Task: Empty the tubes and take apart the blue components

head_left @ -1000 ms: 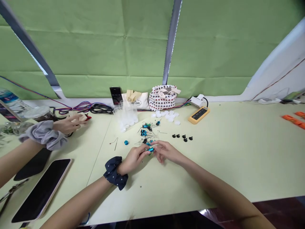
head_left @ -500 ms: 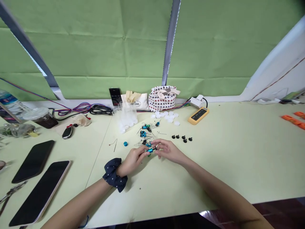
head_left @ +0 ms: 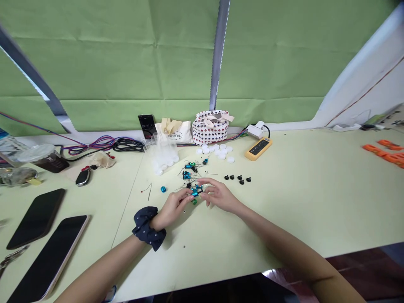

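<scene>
As the left hand point(head_left: 172, 206) and right hand point(head_left: 219, 195) pinch a blue component point(head_left: 195, 192), black screws point(head_left: 237, 179) nearby, white caps point(head_left: 214, 150) beyond

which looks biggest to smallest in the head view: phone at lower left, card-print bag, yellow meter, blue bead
1. Phone, though it sits nearest the camera, so its lead over the bag is unsure
2. Card-print bag
3. Yellow meter
4. Blue bead

Bright light, soft shadow beneath the left hand point(head_left: 173, 206).
</scene>
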A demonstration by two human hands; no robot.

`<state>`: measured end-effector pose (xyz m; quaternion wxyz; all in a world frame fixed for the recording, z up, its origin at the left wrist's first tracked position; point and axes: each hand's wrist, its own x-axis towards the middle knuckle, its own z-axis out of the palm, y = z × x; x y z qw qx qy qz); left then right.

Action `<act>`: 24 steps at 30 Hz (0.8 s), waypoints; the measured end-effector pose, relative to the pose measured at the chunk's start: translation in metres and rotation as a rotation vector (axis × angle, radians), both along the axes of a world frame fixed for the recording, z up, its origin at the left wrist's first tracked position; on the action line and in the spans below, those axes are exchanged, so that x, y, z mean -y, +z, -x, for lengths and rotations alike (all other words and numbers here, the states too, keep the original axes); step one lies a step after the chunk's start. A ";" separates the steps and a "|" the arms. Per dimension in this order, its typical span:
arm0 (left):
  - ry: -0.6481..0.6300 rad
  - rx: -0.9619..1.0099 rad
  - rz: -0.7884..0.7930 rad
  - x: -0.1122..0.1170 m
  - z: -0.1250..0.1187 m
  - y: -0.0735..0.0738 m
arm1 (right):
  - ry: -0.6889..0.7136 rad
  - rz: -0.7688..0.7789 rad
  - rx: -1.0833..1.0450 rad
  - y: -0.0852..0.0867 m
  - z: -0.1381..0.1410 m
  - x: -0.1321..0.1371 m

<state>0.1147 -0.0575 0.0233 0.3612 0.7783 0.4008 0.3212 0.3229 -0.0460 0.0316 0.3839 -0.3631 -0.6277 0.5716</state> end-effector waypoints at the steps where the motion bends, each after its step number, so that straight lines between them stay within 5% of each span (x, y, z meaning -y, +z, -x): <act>1: 0.006 -0.004 -0.003 0.000 0.001 0.000 | -0.005 0.059 0.020 -0.002 0.000 -0.001; 15: 0.015 -0.063 0.022 0.001 -0.002 0.002 | 0.079 0.157 0.023 -0.008 0.002 -0.003; 18: 0.002 -0.038 0.059 0.000 -0.002 0.004 | 0.080 -0.021 0.072 -0.007 -0.004 -0.004; 24: -0.094 0.048 0.177 -0.005 0.002 0.007 | 0.119 -0.702 0.352 0.002 -0.018 -0.006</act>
